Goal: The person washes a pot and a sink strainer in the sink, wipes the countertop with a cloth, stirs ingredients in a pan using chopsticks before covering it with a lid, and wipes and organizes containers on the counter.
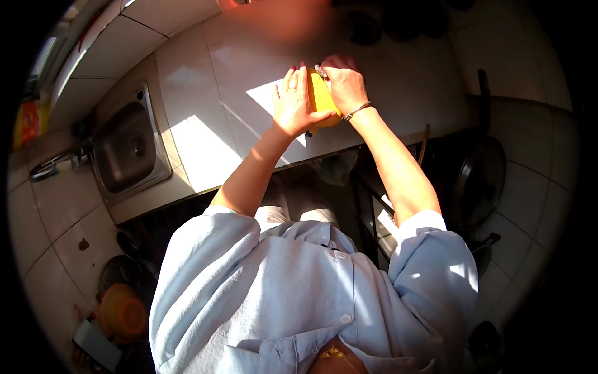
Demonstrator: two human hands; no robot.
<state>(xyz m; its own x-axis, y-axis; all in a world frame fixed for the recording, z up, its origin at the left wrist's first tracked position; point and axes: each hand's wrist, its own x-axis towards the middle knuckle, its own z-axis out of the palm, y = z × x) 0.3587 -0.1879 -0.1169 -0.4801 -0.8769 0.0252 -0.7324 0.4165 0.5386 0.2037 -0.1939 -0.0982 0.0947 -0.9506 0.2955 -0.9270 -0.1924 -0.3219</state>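
Observation:
A bright yellow object with rounded edges (321, 100) lies on the counter between my hands; I cannot tell its exact kind. My left hand (294, 103) holds it from the left, fingers stretched along its side and thumb across its near end. A ring shows on one finger. My right hand (344, 81), with a bracelet at the wrist, is closed at the far right of the yellow object. By its fingertips shows a small grey, rough-textured thing (320, 71), mostly hidden. A small dark piece (309, 133) sticks out under the yellow object's near end.
The pale tiled counter (199, 143) has patches of sunlight. On the left are a steel sink (128, 146) and a tap (56, 165). A blurred reddish shape (286, 22) is at the back. Below right stands a round pan or lid (483, 181); lower left, an orange bowl (123, 311).

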